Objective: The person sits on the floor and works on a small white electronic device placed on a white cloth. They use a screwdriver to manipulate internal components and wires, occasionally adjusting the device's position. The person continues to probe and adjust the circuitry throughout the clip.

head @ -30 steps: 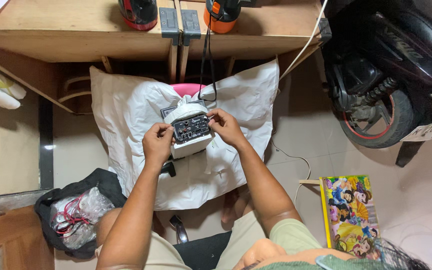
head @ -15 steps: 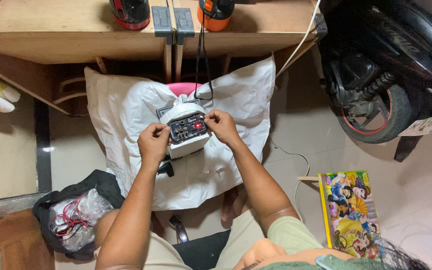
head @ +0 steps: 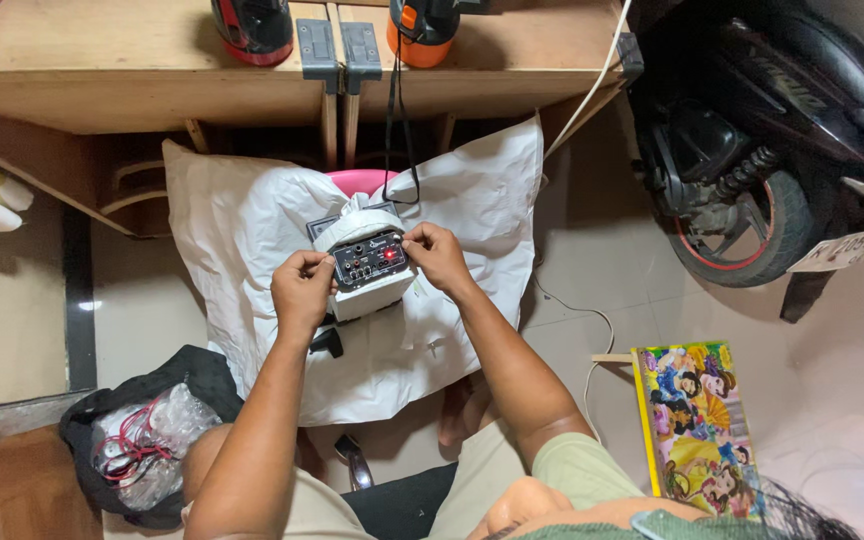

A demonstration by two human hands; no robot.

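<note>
Both forearms are bare, no sleeves visible. A light olive short-sleeved shirt [head: 562,470] covers the shoulder at lower right; lower-frame clothing appears khaki, partly cropped.

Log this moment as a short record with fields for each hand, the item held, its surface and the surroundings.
left hand: grip on the left edge of the control panel
right hand: fingertips at the panel's right edge
item: small black control panel with a lit red light, on a white wrapped unit
surface: white plastic sheet
left of person: black bag holding red wires
right: motorcycle rear wheel, colourful picture book
</note>
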